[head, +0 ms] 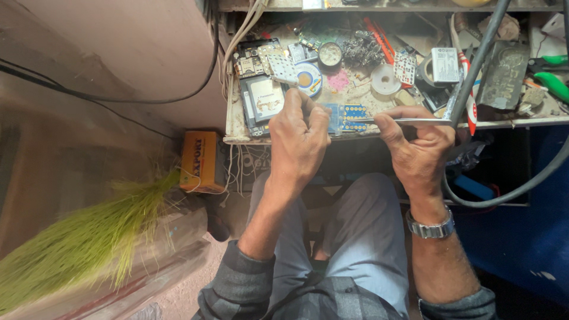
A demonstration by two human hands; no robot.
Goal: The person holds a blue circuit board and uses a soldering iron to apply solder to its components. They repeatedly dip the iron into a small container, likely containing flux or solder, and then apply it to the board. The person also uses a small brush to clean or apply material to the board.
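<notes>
My left hand (pixel 300 135) is closed at the front edge of a cluttered workbench (pixel 237 135), its fingers pinched on something small that I cannot make out, just left of a small blue circuit board (pixel 349 117). My right hand (pixel 416 142) grips a thin metal tool, tweezers or a soldering iron (pixel 400 121), whose tip points left onto that blue board. A watch sits on my right wrist (pixel 431 228). An opened phone with its battery (pixel 264 101) lies just beyond my left hand.
The bench holds several phone boards, a round tin (pixel 330 54), tape rolls (pixel 385 80), a white charger block (pixel 444 65) and green-handled tools (pixel 554 83). Thick black cables (pixel 480 65) run past my right hand. An orange box (pixel 198 160) and a green broom (pixel 83 237) sit at left.
</notes>
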